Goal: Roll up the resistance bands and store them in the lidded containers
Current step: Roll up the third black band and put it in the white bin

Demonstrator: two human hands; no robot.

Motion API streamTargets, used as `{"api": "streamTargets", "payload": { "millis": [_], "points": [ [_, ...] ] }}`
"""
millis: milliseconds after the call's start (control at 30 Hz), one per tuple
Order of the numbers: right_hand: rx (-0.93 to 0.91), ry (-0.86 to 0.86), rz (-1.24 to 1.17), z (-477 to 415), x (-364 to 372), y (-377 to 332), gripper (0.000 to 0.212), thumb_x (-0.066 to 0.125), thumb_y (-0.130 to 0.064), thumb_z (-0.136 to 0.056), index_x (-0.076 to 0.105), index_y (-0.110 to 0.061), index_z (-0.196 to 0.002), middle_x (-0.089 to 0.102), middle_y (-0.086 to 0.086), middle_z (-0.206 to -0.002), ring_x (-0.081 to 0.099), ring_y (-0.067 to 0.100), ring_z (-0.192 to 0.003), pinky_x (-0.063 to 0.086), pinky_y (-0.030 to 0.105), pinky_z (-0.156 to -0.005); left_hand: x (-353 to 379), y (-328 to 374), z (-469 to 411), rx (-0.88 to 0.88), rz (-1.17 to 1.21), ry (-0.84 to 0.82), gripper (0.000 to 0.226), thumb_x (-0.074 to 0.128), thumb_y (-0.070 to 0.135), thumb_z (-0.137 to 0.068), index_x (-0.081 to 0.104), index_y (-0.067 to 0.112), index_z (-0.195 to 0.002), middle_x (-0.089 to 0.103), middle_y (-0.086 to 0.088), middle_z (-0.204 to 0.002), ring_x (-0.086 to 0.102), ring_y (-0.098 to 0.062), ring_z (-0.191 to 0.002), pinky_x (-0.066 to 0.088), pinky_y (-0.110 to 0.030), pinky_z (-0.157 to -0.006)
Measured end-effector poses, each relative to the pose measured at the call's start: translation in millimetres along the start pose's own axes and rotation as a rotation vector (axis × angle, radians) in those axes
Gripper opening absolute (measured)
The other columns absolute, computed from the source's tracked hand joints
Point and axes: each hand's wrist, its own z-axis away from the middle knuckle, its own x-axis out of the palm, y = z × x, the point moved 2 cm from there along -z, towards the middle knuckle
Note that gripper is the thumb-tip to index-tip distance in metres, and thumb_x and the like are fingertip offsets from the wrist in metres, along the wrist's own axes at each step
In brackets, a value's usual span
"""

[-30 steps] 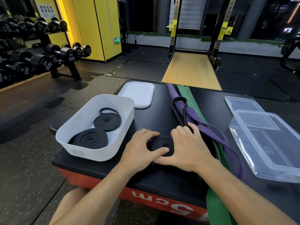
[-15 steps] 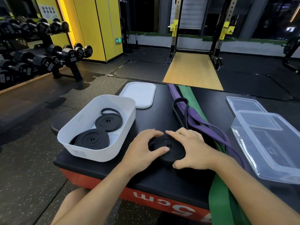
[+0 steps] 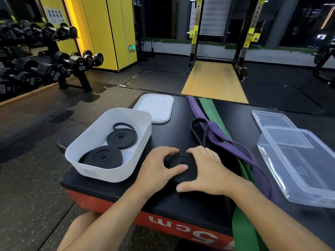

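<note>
On the desk (image 3: 181, 113), beside the white box (image 3: 108, 172), the loose black tail (image 3: 194, 132) touches the purple band (image 3: 216, 130) and may drag it along. The black roll (image 3: 183, 164) could spring open if the left hand (image 3: 156, 166) and right hand (image 3: 211, 172), fingers (image 3: 199, 151) curled around it, slacken.

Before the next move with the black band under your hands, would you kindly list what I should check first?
1. Both hands hold the black band: ok. The left hand and right hand grip its coil.
2. Band fully rolled: not ok. A loose end lies unrolled beyond the coil.
3. Loose end free of the purple band: cannot tell; the two cross.
4. White box open: ok. Its lid lies behind it.
5. Room in the box beside the two rolled bands: cannot tell.
</note>
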Motion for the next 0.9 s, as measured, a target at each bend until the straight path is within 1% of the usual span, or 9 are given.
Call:
{"api": "streamTargets", "payload": {
  "millis": [67, 167, 333, 433, 533, 667, 733, 800, 900],
  "points": [
    [-0.035, -0.114, -0.165, 3, -1, 10, 0.118, 0.083, -0.059, -0.065, 0.016, -0.036, -0.16, 0.021, -0.026, -0.152, 0.016, 0.005, -0.147, 0.018, 0.033, -0.124, -1, 0, 0, -0.012, 0.038, 0.011, 0.052, 0.086, 0.05, -0.077, 0.069, 0.037, -0.125, 0.066, 0.025, -0.118, 0.055, 0.007, -0.117, 0.043, -0.017, -0.102],
    [-0.062, -0.116, -0.318, 3, -3, 23, 0.116, 0.077, -0.039, -0.062, 0.015, -0.047, -0.159, 0.03, -0.027, -0.152, 0.028, 0.003, -0.146, 0.029, 0.03, -0.121, -2, -2, 0, -0.029, 0.069, 0.01, 0.052, 0.087, 0.048, -0.077, 0.069, 0.038, -0.125, 0.067, 0.023, -0.118, 0.058, 0.006, -0.116, 0.047, -0.022, -0.103],
    [-0.084, -0.092, -0.037, -1, -6, 17, 0.114, 0.058, -0.061, -0.053, 0.018, -0.045, -0.159, 0.029, -0.023, -0.135, 0.026, 0.0, -0.122, 0.017, 0.036, -0.122, 0, 1, 2, 0.012, 0.042, -0.047, 0.041, 0.078, 0.049, -0.087, 0.066, 0.042, -0.126, 0.063, 0.031, -0.121, 0.055, 0.007, -0.121, 0.046, -0.023, -0.106],
    [-0.061, -0.06, 0.001, 0, -6, 13, 0.104, 0.066, -0.062, -0.059, 0.025, -0.044, -0.153, 0.029, -0.018, -0.125, 0.019, 0.001, -0.113, 0.011, 0.033, -0.121, 2, 1, 1, 0.025, -0.025, -0.036, 0.04, 0.072, 0.055, -0.09, 0.065, 0.042, -0.128, 0.062, 0.029, -0.122, 0.052, 0.007, -0.122, 0.042, -0.018, -0.104],
    [-0.043, 0.033, 0.014, 0, -5, 12, 0.098, 0.072, -0.077, -0.056, 0.035, -0.038, -0.139, 0.033, -0.019, -0.117, 0.024, 0.006, -0.116, 0.018, 0.036, -0.119, 3, 0, 0, 0.022, -0.058, -0.007, 0.041, 0.07, 0.057, -0.089, 0.066, 0.039, -0.126, 0.061, 0.028, -0.119, 0.051, 0.006, -0.119, 0.041, -0.016, -0.102],
    [0.021, 0.133, 0.035, 3, -4, 7, 0.099, 0.062, -0.098, -0.047, 0.041, -0.034, -0.12, 0.036, -0.018, -0.11, 0.028, 0.009, -0.107, 0.027, 0.032, -0.11, 4, 2, 1, 0.025, -0.066, -0.03, 0.05, 0.067, 0.067, -0.083, 0.067, 0.041, -0.126, 0.057, 0.024, -0.112, 0.055, 0.004, -0.113, 0.046, -0.021, -0.097],
    [0.011, 0.177, 0.036, 5, -3, 5, 0.097, 0.062, -0.098, -0.049, 0.041, -0.032, -0.117, 0.034, -0.016, -0.113, 0.033, 0.01, -0.109, 0.033, 0.032, -0.107, 4, 2, 1, 0.015, -0.068, -0.052, 0.06, 0.068, 0.072, -0.079, 0.066, 0.041, -0.13, 0.055, 0.024, -0.113, 0.055, 0.004, -0.112, 0.049, -0.023, -0.097],
    [0.012, 0.175, 0.009, 7, 0, 5, 0.104, 0.064, -0.096, -0.05, 0.043, -0.028, -0.126, 0.031, -0.018, -0.131, 0.033, 0.007, -0.126, 0.037, 0.033, -0.11, 3, 1, 0, 0.004, -0.056, -0.054, 0.061, 0.073, 0.068, -0.08, 0.067, 0.038, -0.132, 0.057, 0.023, -0.114, 0.056, 0.003, -0.112, 0.05, -0.026, -0.099],
    [0.014, 0.118, -0.124, 10, 5, 8, 0.117, 0.068, -0.091, -0.055, 0.039, -0.026, -0.148, 0.007, -0.022, -0.158, 0.009, 0.0, -0.149, 0.028, 0.032, -0.119, 1, 2, 0, 0.002, -0.024, -0.04, 0.056, 0.078, 0.059, -0.081, 0.069, 0.036, -0.131, 0.061, 0.021, -0.116, 0.059, 0.002, -0.112, 0.05, -0.029, -0.101]
  ]
}}
